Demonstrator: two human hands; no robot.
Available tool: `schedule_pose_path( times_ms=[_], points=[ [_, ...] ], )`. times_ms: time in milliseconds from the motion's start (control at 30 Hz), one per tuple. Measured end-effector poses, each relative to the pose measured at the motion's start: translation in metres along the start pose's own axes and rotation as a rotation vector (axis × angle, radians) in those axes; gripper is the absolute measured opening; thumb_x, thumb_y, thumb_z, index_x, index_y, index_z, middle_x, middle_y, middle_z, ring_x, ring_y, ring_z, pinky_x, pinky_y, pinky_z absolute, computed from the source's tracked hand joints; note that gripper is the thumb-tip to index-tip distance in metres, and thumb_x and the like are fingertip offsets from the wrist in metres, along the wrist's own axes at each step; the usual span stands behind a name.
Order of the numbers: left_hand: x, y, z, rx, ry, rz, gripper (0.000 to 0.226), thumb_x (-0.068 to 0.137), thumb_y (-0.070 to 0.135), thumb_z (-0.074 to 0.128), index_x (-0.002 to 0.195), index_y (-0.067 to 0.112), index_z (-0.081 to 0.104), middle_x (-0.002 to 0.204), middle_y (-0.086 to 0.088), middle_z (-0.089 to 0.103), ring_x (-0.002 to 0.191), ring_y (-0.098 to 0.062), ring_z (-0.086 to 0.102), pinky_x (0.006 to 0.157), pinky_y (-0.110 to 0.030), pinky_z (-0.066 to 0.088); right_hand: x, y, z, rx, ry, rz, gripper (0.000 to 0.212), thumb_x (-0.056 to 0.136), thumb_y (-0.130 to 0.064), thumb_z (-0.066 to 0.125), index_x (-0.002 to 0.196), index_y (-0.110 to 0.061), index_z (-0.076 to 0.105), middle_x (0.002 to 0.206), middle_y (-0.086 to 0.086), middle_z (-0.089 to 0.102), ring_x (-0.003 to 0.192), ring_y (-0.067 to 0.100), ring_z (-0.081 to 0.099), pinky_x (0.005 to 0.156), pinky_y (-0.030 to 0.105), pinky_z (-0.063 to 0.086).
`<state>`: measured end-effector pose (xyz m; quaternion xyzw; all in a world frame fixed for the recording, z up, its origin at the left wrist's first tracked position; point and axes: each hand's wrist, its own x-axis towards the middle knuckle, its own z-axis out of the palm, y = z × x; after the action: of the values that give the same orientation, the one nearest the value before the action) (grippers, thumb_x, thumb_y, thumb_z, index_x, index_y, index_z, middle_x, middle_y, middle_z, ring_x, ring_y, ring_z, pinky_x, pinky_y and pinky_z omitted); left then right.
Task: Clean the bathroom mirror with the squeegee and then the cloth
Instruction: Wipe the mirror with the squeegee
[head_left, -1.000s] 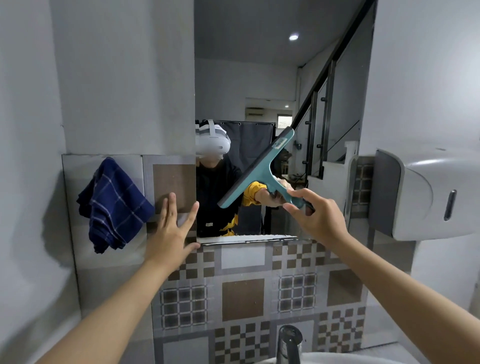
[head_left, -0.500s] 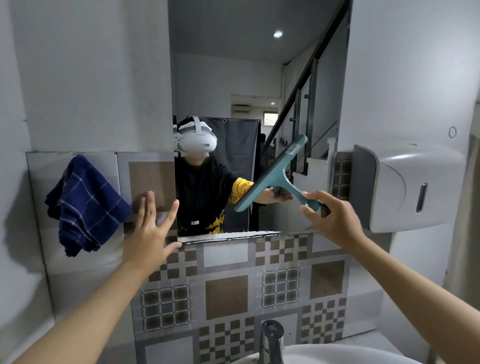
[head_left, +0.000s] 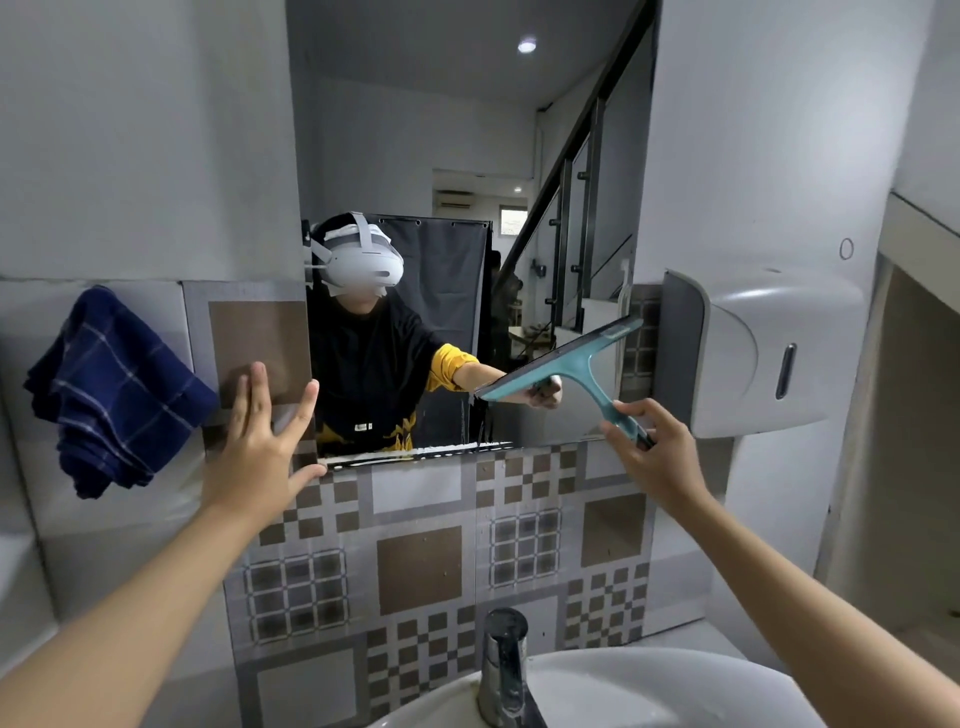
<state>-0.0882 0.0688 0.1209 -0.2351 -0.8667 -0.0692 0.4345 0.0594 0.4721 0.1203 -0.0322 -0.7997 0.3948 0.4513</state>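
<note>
My right hand (head_left: 655, 453) grips the teal squeegee (head_left: 571, 364) by its handle, blade tilted against the lower right of the mirror (head_left: 467, 156), while my left hand (head_left: 260, 447) is spread empty at the mirror's lower left corner, beside the blue cloth (head_left: 111, 389) hanging left.

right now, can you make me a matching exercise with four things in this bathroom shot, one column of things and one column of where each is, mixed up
Things:
1. squeegee
2. blue checked cloth
3. left hand
4. tap

Places:
A. hanging on the wall left of the mirror
B. spread open by the mirror's lower left corner
C. at the sink, bottom of the view
D. held by the right hand, blade at the mirror's lower right

Pairs: 1-D, 2-A, 3-B, 4-C
</note>
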Motion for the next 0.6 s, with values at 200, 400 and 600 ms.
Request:
schedule_pose_path(
  times_ms=[200, 400, 600],
  points=[
    [0.000, 0.000, 0.000, -0.002, 0.002, 0.000, 0.104, 0.058, 0.035, 0.083, 0.144, 0.020, 0.025, 0.150, -0.029, 0.006, 0.136, -0.046, 0.009, 0.075, -0.064, 0.046, -0.025, -0.001, 0.029, 0.146, 0.101, 0.130, 0.019, 0.086, -0.022, 0.072, 0.100, -0.013, 0.064, 0.075, -0.005, 0.060, 0.043, 0.000, 0.049, 0.040, 0.009, 0.033],
    [0.000, 0.000, 0.001, -0.005, 0.011, 0.009, 0.103, 0.061, 0.035, 0.082, 0.144, 0.021, 0.023, 0.151, -0.028, 0.004, 0.137, -0.045, 0.007, 0.079, -0.063, 0.045, -0.042, -0.012, 0.051, 0.269, 0.169, 0.269, 0.018, 0.088, -0.026, 0.069, 0.102, -0.016, 0.061, 0.069, 0.003, 0.059, 0.045, 0.011, 0.043, 0.037, 0.018, 0.034],
    [-0.001, 0.000, 0.001, -0.017, 0.022, 0.008, 0.101, 0.064, 0.034, 0.080, 0.145, 0.021, 0.022, 0.151, -0.027, 0.002, 0.137, -0.045, 0.005, 0.083, -0.063, 0.043, -0.056, -0.030, 0.066, 0.392, 0.213, 0.383, 0.010, 0.091, -0.026, 0.065, 0.097, -0.021, 0.058, 0.067, 0.006, 0.054, 0.047, 0.011, 0.040, 0.038, 0.020, 0.035]
  ],
)
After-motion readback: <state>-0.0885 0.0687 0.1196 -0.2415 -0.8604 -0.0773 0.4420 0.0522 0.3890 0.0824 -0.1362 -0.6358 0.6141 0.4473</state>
